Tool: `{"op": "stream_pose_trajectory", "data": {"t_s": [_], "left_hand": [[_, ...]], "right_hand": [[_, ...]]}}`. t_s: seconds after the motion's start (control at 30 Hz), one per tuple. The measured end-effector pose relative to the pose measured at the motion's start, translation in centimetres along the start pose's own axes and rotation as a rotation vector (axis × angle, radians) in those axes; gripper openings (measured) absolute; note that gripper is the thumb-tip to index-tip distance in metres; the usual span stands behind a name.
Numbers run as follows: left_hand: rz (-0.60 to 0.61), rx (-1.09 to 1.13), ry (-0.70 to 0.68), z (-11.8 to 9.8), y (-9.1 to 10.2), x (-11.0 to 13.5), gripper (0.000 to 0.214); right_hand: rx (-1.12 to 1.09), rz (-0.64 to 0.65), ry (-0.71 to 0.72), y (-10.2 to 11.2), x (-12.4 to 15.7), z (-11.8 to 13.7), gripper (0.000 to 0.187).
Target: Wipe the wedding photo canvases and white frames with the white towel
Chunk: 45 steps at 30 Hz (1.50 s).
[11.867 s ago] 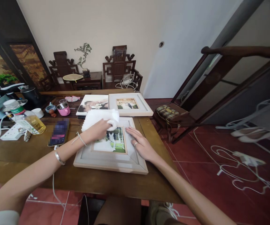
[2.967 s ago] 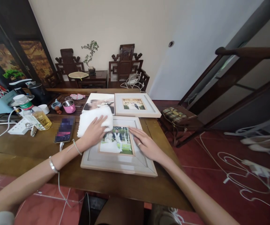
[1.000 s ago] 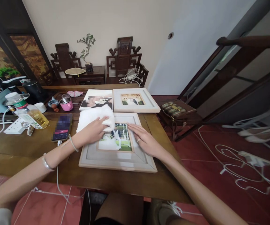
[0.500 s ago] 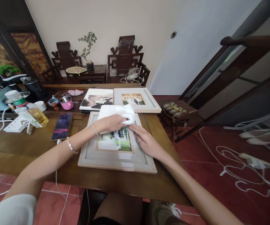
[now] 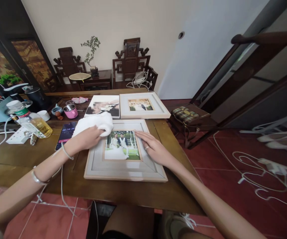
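Note:
A white picture frame (image 5: 126,172) with a thin wooden edge lies flat on the table, a photo of a couple (image 5: 122,146) at its centre. My left hand (image 5: 90,136) is closed on a white cloth (image 5: 93,123), bunched over the frame's upper left corner and partly past its edge. On the right side of the frame, my right hand (image 5: 155,148) rests with fingers stretched out, fingertips beside the photo's right border. It holds nothing.
Behind lie a second white frame (image 5: 162,107) and a photo print (image 5: 103,105). To the left are a phone (image 5: 64,132), a bottle (image 5: 31,121), a power strip (image 5: 16,134) and a pink cup (image 5: 71,112). A plaid bag (image 5: 186,117) sits on a chair at right.
My left hand has moved left with the cloth, from the top of the photo to the frame's upper left corner, uncovering the photo. My right hand stays in place.

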<state>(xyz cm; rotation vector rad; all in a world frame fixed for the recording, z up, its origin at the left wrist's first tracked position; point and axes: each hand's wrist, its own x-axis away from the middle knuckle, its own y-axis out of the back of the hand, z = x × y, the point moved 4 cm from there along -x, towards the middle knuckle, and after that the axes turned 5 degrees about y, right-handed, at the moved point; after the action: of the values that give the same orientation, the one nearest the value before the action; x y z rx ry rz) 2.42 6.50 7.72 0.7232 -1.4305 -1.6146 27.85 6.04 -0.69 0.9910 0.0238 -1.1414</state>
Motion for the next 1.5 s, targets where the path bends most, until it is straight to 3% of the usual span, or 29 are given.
{"op": "stream_pose_trajectory", "data": {"t_s": [0.23, 0.4, 0.6, 0.73, 0.9, 1.07, 1.23, 1.5], "left_hand": [[0.022, -0.067, -0.183, -6.8, 1.2, 7.0, 0.026], [0.02, -0.138, -0.344, -10.4, 0.4, 11.0, 0.017], [-0.006, -0.087, -0.249, -9.3, -1.2, 8.7, 0.019], [-0.035, 0.042, -0.255, -9.0, -0.9, 6.9, 0.019], [-0.078, 0.099, -0.371, -12.5, -0.1, 4.8, 0.02], [-0.111, 0.072, -0.335, -15.2, 0.1, 3.4, 0.025], [-0.071, 0.14, -0.308, -14.7, -0.6, 4.6, 0.021], [-0.021, 0.073, -0.206, -9.7, -1.7, 8.4, 0.025]], "right_hand": [[0.021, -0.013, -0.007, -0.1, 0.0, 0.0, 0.059], [0.026, -0.008, -0.017, 0.0, 0.0, 0.1, 0.058], [0.024, 0.0, -0.009, 0.1, 0.0, 0.1, 0.056], [0.013, -0.006, -0.003, 0.1, 0.0, 0.0, 0.058], [0.02, -0.001, -0.005, 0.1, 0.0, 0.1, 0.061], [0.025, 0.001, -0.013, 0.3, 0.1, 0.1, 0.064], [-0.003, 0.003, 0.013, 0.3, 0.1, 0.0, 0.065], [-0.024, 0.006, 0.036, 0.3, 0.1, -0.2, 0.065]]}}
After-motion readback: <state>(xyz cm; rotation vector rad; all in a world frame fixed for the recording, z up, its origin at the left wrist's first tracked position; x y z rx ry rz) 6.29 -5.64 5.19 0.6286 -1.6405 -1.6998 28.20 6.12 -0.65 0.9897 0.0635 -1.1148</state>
